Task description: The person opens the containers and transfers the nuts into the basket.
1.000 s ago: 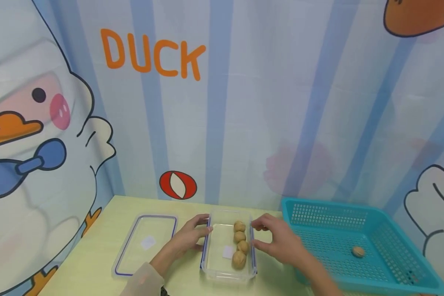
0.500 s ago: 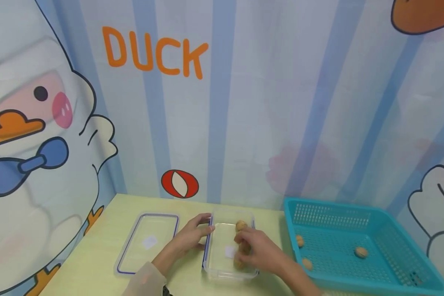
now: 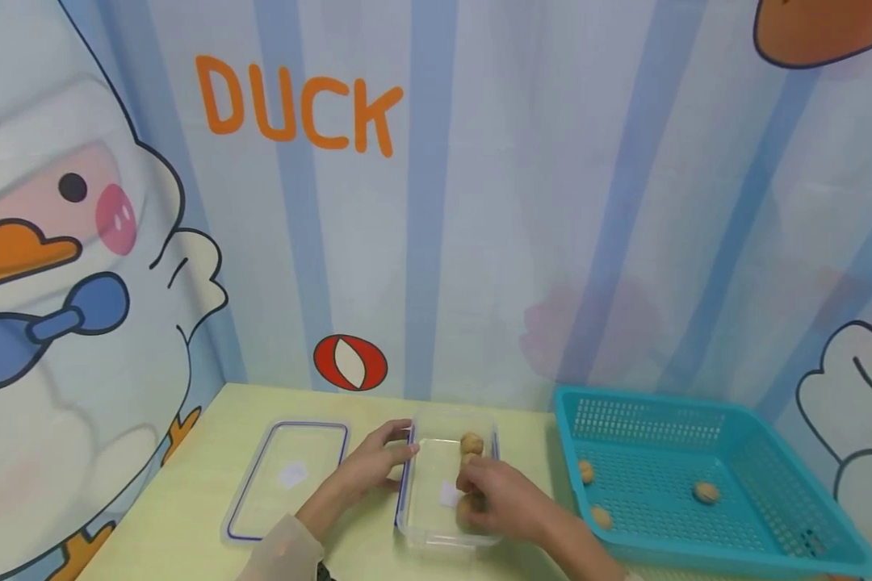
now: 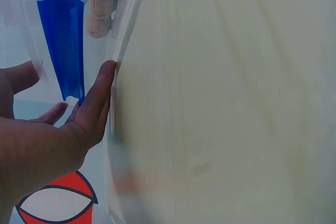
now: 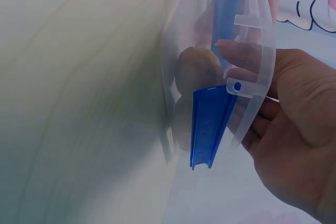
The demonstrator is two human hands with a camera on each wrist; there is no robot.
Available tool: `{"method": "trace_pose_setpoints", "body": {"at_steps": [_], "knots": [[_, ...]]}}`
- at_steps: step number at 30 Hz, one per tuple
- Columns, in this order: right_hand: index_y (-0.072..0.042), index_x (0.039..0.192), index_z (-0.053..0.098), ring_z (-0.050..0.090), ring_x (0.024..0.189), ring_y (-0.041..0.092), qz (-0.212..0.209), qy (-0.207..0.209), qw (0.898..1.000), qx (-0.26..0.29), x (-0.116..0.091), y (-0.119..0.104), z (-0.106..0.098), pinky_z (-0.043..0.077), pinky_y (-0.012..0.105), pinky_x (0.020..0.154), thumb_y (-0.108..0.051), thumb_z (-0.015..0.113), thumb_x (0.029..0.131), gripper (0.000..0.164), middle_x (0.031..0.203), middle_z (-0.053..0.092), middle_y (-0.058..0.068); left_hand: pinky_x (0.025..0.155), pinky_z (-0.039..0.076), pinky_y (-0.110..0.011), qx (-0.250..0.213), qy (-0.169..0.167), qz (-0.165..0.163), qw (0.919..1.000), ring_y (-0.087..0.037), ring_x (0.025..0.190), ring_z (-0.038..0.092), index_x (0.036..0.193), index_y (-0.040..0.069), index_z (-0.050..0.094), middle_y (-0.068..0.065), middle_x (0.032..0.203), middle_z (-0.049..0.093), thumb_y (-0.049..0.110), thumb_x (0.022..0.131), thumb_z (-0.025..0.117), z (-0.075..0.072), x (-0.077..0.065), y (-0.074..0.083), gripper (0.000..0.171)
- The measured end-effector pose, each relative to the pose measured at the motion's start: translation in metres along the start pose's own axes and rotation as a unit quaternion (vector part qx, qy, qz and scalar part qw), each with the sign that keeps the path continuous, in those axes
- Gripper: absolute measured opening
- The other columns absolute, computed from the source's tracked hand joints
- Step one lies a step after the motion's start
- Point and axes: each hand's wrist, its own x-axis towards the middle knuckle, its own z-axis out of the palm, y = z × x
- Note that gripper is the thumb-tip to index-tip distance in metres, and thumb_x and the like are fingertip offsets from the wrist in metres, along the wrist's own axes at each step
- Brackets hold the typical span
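A clear plastic box (image 3: pixel 436 536) with blue side latches (image 5: pixel 212 127) stands on the table. Walnuts lie in a row along its right wall; the far walnut (image 3: pixel 471 443) shows plainly, others are partly covered. My left hand (image 3: pixel 378 462) rests against the box's left side, thumb at the rim and fingers spread along the outer wall beside a hanging blue latch (image 4: pixel 63 45). Inside the box, my right hand (image 3: pixel 505 496) has its fingers curled over the row, with the near walnut (image 3: pixel 468 510) between thumb and index finger. That walnut sits close to the box floor.
A clear lid (image 3: pixel 262 536) with a blue seal lies left of the box. At the right stands a turquoise mesh basket (image 3: pixel 759 562) holding a few walnuts (image 3: pixel 706 492). A printed curtain (image 3: pixel 494 242) hangs behind the table (image 3: pixel 363 557).
My right hand has moved left from outside the box's right wall into the box, over the walnuts, and then slightly nearer. The left hand stays in place.
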Motion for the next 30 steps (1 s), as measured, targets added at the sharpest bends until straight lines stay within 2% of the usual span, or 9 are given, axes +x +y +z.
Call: {"method": "trace_pose_setpoints", "body": {"at_steps": [9,21,30], "knots": [[-0.011,0.1,0.069,0.053,0.085,0.001,0.0,-0.029,1.0,-0.009,0.0002,-0.0012,-0.0014,0.054,0.024,0.078,-0.008,0.088,0.082,0.026,0.097,0.061,-0.007,0.09,0.061,-0.059,-0.003,-0.001,-0.003,1.0,-0.048,0.136,0.053,0.161,0.0,0.035,-0.03,0.161,0.037,0.022,0.107,0.065,-0.0011,0.0,-0.0016,0.066],[-0.011,0.103,0.073,0.054,0.088,0.003,0.016,-0.047,0.999,-0.019,0.0016,-0.0005,0.0016,0.055,0.027,0.082,-0.013,0.091,0.083,0.027,0.101,0.063,-0.008,0.09,0.061,-0.058,-0.006,-0.006,-0.005,0.9999,-0.048,0.138,0.052,0.162,0.001,0.034,-0.03,0.162,0.036,0.024,0.107,0.065,-0.0018,0.0016,-0.0037,0.067],[-0.01,0.102,0.075,0.055,0.086,0.003,-0.008,-0.052,0.998,-0.046,0.0031,-0.0034,-0.0009,0.055,0.026,0.081,-0.013,0.09,0.081,0.026,0.099,0.064,-0.007,0.09,0.061,-0.058,-0.008,-0.004,-0.008,0.9999,-0.047,0.136,0.053,0.161,0.0,0.035,-0.03,0.162,0.036,0.024,0.107,0.066,-0.0018,0.0009,-0.0032,0.067]]}}
